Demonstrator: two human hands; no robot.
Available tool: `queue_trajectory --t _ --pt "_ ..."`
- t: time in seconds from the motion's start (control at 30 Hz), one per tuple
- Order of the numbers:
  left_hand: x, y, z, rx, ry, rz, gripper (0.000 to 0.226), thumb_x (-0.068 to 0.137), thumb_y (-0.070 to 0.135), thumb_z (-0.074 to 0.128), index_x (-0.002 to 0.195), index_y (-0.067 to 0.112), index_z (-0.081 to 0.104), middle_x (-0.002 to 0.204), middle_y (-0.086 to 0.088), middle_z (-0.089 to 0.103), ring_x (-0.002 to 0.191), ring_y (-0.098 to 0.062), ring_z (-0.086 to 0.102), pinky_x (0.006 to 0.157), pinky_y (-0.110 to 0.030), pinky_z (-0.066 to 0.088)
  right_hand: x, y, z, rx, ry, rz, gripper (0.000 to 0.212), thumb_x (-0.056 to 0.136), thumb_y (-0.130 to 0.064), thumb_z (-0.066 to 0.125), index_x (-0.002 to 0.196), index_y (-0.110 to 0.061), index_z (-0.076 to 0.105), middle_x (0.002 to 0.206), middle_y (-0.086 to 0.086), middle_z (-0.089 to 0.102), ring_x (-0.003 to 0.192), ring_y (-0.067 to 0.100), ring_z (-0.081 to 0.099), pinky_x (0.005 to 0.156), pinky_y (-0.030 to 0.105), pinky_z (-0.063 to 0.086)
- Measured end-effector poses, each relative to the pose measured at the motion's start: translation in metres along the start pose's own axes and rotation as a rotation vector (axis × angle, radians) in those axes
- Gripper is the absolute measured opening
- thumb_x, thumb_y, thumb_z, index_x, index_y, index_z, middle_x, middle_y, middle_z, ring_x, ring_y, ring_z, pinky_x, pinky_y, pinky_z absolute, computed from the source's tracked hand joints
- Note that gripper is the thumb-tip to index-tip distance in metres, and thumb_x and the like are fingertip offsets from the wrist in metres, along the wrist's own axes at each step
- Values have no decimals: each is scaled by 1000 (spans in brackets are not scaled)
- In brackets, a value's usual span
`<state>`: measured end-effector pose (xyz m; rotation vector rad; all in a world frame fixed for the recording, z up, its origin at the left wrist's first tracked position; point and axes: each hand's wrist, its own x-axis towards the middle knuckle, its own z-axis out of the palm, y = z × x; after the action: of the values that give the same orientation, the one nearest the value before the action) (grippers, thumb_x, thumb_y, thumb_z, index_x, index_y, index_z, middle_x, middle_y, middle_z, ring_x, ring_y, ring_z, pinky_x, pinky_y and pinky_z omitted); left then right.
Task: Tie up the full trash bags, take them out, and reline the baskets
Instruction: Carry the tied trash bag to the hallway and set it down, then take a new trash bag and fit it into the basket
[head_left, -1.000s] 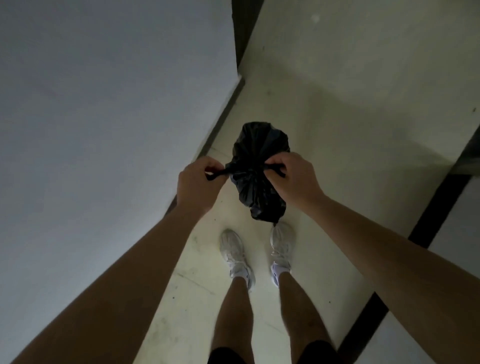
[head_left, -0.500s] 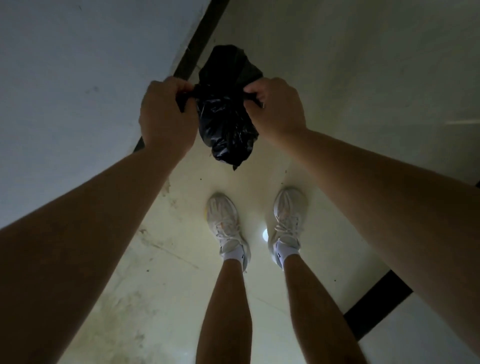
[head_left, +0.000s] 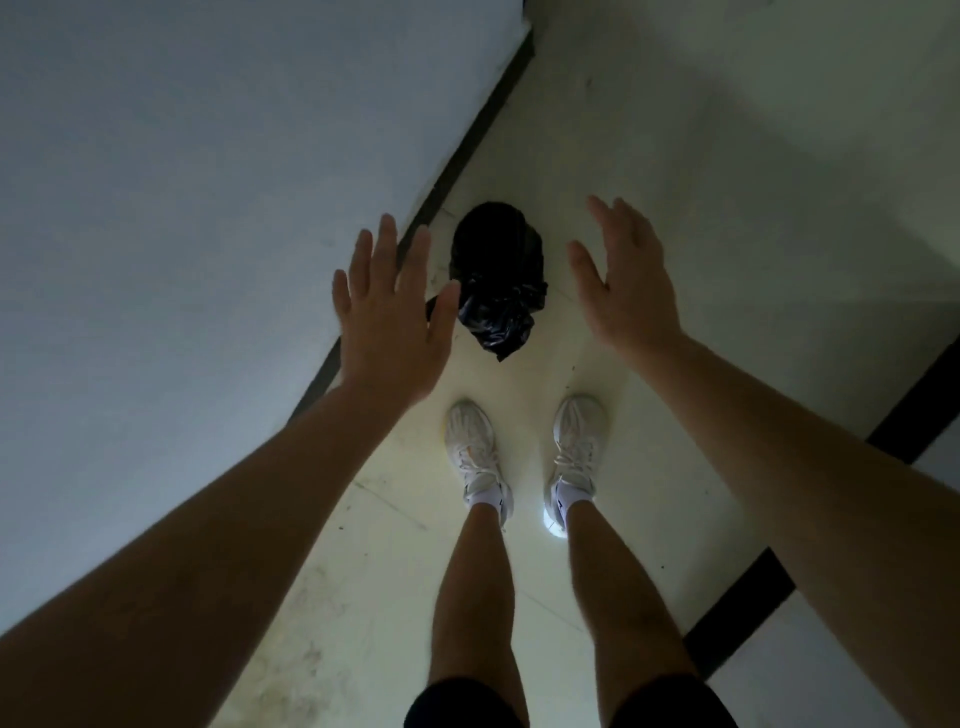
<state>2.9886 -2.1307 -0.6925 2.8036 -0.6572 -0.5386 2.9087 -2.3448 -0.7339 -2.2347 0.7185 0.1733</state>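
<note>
Step in hand: the person is standing over a small black trash bag (head_left: 497, 283), and I judge this to be the taking-out part of the job, with the bag being left at this spot.
Left hand (head_left: 389, 317): it is hovering in the middle left of the frame, fingers spread straight, gripping nothing. Its thumb is lying right at the bag's edge, and I cannot tell whether it is touching.
Right hand (head_left: 626, 283): it is hanging to the right of the bag, palm turned inward, fingers straight and relaxed, holding nothing and standing apart from the plastic.
Where the bag is: it is sitting just above centre, between the two hands, close to the dark baseboard strip (head_left: 467, 156) where the grey wall (head_left: 182, 208) meets the pale floor (head_left: 727, 208). Whether it is resting on the floor or hanging in the air, I cannot tell.
Bag and contents: the plastic is bunched and crumpled shut, with a short dark tail poking out on its left side. Whatever is filling it is hidden.
Feet: white shoes (head_left: 475, 452) are planted below the bag, well apart from it.
Baskets: none is showing here.
Next move, as I judge it: walking back to a basket and fitting a fresh liner, which is calling for both hands free, as they are.
</note>
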Motion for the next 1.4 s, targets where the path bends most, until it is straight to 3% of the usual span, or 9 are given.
queue_trajectory --t 0.17,0.33,0.43,0.63,0.87,1.0,1.17,1.27,1.4 --pt "-45 42 -149 35 200 86 60 103 50 24 154 20 22 163 -11 11 151 -30 3 119 -56 10 -47 -106 -113 -54 54 -281 58 104 -43 38 155 -16 31 161 18 25 149 33 22 118 51 27" --pt "-92 69 -285 107 460 125 58 103 45 33 153 16 27 162 -15 15 150 -35 6 118 -58 10 -68 -222 -217 -116 156 -581 62 104 -47 41 155 -14 29 163 16 23 151 31 21 120 47 25" --pt "-148 77 -353 168 628 -9 59 103 45 33 154 17 25 162 -16 14 149 -36 7 116 -60 10 -89 -300 -256 -113 185 -759 69 102 -53 38 157 -14 23 165 14 18 152 28 16 122 45 21" --pt "-285 62 -409 221 765 -268 62 102 47 32 155 17 20 163 -17 6 150 -36 -1 116 -62 7 -159 -409 -259 -165 147 -1089 71 103 -54 39 158 -17 15 167 12 9 154 25 8 122 44 18" --pt "-488 -10 -488 345 1045 -548 60 103 44 34 154 16 23 162 -18 10 150 -37 3 117 -60 8 -294 -535 -233 -109 123 -1483 71 100 -51 44 156 -11 23 164 20 16 151 34 16 120 46 22" --pt "-639 -39 -486 391 1156 -726 58 103 42 37 154 17 24 162 -18 11 150 -36 3 117 -58 7 -408 -586 -186 -70 115 -1660 71 100 -48 46 155 -10 25 163 21 16 151 35 17 120 45 20" --pt "-840 -57 -416 333 1091 -980 61 100 47 34 154 18 25 162 -16 8 150 -35 3 118 -57 11 -580 -611 -85 -12 -20 -1817 71 99 -51 43 156 -11 25 164 20 16 151 35 17 121 46 20" --pt "-952 -54 -368 297 1038 -1219 63 99 51 29 154 21 23 163 -14 8 150 -32 0 118 -56 9 -689 -605 -22 -21 -182 -1882 71 99 -56 38 155 -14 25 164 19 15 152 34 15 121 48 20" --pt "-1074 -45 -325 256 1090 -1469 61 100 52 27 153 21 24 163 -11 12 150 -29 2 117 -58 13 -823 -598 47 -59 -397 -2091 70 100 -58 35 155 -15 28 164 18 17 151 34 17 119 52 24"
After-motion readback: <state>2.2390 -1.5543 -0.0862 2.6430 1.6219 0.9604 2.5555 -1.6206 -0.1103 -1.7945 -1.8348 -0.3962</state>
